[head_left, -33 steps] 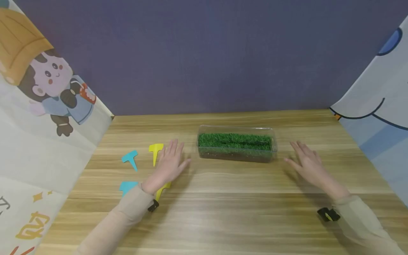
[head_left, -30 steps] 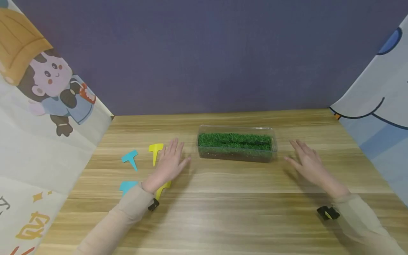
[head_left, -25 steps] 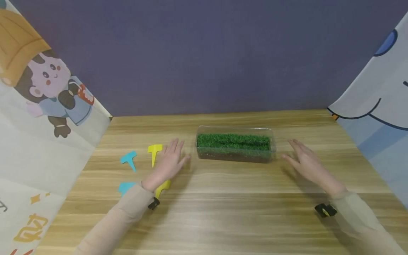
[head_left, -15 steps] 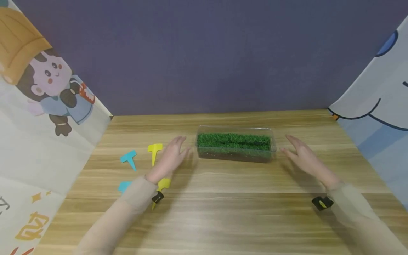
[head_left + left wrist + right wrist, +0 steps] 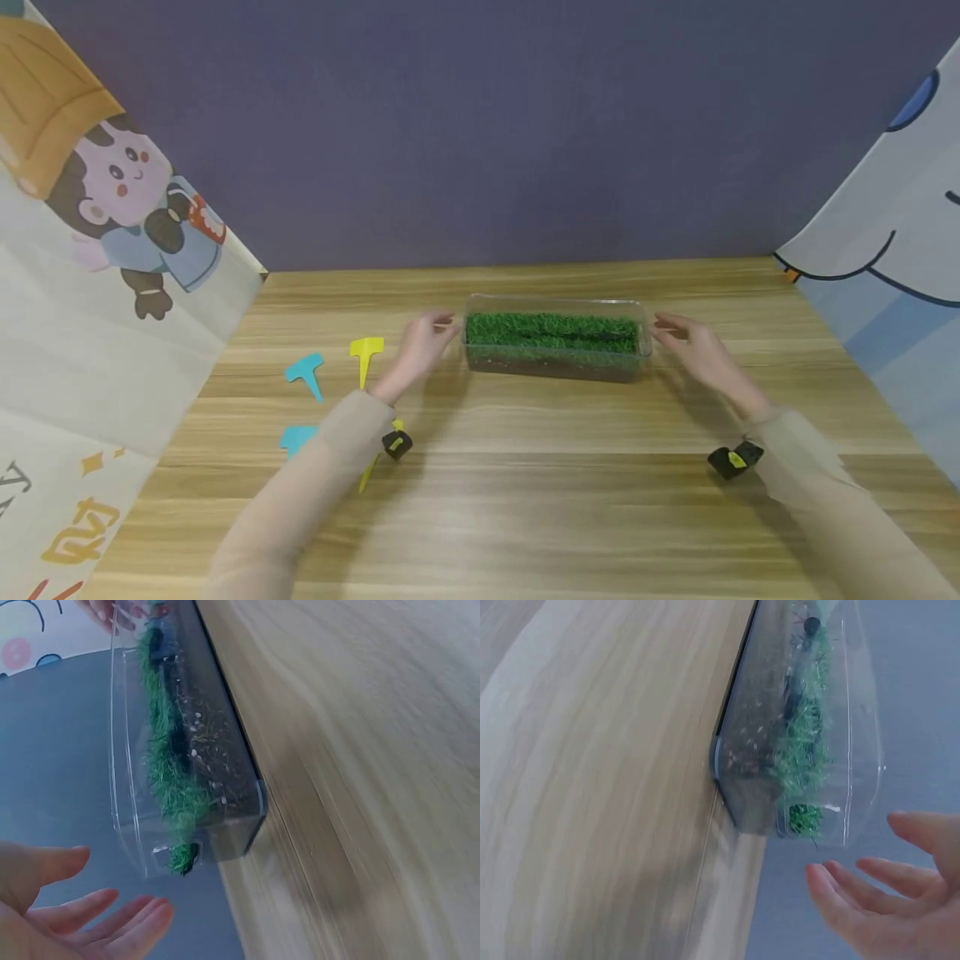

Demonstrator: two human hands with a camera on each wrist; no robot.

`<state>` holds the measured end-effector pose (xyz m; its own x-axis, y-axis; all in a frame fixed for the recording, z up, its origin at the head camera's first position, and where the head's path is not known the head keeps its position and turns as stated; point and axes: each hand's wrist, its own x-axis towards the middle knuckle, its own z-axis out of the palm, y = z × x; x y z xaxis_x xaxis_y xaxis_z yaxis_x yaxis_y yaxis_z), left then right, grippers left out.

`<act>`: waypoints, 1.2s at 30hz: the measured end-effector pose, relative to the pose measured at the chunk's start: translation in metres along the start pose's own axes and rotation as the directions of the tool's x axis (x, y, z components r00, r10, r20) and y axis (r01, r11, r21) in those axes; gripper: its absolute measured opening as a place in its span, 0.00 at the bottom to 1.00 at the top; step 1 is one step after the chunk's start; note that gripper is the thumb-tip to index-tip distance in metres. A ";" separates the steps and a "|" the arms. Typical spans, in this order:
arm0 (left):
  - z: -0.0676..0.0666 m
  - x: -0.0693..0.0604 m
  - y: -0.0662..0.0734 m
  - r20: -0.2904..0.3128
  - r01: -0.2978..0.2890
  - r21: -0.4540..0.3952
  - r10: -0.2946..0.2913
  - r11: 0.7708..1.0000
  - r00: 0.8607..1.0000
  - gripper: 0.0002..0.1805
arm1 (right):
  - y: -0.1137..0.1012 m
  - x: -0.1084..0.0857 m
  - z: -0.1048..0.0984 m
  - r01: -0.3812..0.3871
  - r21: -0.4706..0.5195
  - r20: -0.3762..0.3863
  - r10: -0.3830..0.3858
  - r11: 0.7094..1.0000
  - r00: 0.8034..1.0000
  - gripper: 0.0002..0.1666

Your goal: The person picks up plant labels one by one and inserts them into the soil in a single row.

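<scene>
A long clear plastic box [image 5: 551, 365] stands on the table, with dark soil-like material inside and green grass [image 5: 551, 323] on top. Just off its left end is my left hand [image 5: 422, 344], its thumb and fingers relaxed and apart. In the left wrist view a gap shows between those fingers [image 5: 139, 930] and the box wall [image 5: 232, 832]. My right hand [image 5: 701, 354] faces the opposite end in the same manner. A narrow space separates its fingers [image 5: 832, 896] from the box in the right wrist view. Neither hand holds anything.
Left on the wooden table [image 5: 525, 517] lie T-shaped plant labels: a blue one [image 5: 305, 372], a yellow one [image 5: 367, 348], and, partly hidden by the left arm, another blue label [image 5: 297, 436] and another yellow label [image 5: 367, 475]. A dark panel [image 5: 525, 142] rises behind.
Both hands have moved inward and slightly forward toward the two ends of the box, their fingers bending a little. The box and the labels have stayed where they were.
</scene>
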<state>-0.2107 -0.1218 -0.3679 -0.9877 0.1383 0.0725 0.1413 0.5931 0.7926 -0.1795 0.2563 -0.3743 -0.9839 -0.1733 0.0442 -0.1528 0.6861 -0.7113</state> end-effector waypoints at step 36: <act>0.013 0.015 -0.001 0.083 0.301 -0.394 -0.293 0.868 0.953 0.21 | 0.021 0.021 0.014 -0.199 0.568 0.114 0.163 0.799 0.980 0.32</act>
<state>-0.2246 -0.1098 -0.3756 -0.9768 0.0238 -0.2130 -0.2009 0.2444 0.9486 -0.2019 0.2576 -0.3984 -0.9786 -0.1385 -0.1522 0.1261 0.1807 -0.9754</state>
